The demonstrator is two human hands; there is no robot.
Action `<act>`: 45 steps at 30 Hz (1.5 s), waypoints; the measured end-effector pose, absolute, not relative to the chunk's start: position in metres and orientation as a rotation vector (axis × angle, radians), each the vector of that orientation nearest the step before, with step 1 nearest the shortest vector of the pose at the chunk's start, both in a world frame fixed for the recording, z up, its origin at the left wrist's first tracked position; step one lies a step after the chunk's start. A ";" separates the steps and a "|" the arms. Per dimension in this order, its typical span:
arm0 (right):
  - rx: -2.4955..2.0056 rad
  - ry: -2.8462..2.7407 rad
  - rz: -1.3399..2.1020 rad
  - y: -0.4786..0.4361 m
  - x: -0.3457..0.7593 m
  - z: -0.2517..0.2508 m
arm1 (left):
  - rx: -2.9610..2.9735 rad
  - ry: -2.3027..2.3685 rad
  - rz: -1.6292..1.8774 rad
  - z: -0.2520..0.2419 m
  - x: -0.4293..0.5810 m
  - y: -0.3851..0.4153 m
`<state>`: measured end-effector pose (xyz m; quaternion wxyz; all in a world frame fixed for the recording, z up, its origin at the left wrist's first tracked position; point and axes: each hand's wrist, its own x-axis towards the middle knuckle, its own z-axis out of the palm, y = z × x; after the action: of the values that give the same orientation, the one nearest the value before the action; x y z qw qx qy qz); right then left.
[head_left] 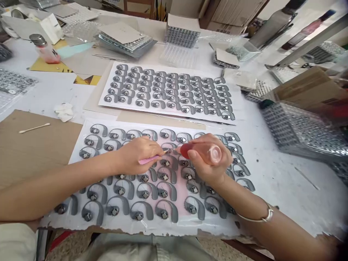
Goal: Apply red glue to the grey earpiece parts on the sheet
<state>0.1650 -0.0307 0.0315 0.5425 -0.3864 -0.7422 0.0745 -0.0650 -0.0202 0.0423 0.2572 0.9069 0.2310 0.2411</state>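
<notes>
My left hand (138,154) is closed on a thin pink stick (149,159), whose tip points at a grey ear-hook part (168,149) in the middle of the near white sheet (81,143). My right hand (205,161) grips a small clear squeeze bottle of red liquid (202,151), lying sideways with its nozzle toward the same part. Both hands rest over rows of several grey ear-hook parts. A silver bangle (265,217) circles my right wrist.
A second sheet of grey parts (174,90) lies behind the near one. Stacked clear trays (299,132) stand at right, a cotton swab (34,127) on brown cardboard at left, and a capped bottle of red liquid (45,49) at far left.
</notes>
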 end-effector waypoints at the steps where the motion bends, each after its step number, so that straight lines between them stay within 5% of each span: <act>1: -0.918 -1.764 0.180 -0.031 0.165 0.031 | 2.460 0.629 0.657 0.042 -0.065 -0.020; 45: -0.876 -1.890 0.083 -0.033 0.166 0.029 | 2.426 0.645 0.654 0.042 -0.066 -0.020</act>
<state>0.1657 -0.0326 0.0287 0.5040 -0.3630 -0.7830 0.0344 -0.0662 -0.0201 0.0415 0.2705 0.9003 0.2393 0.2427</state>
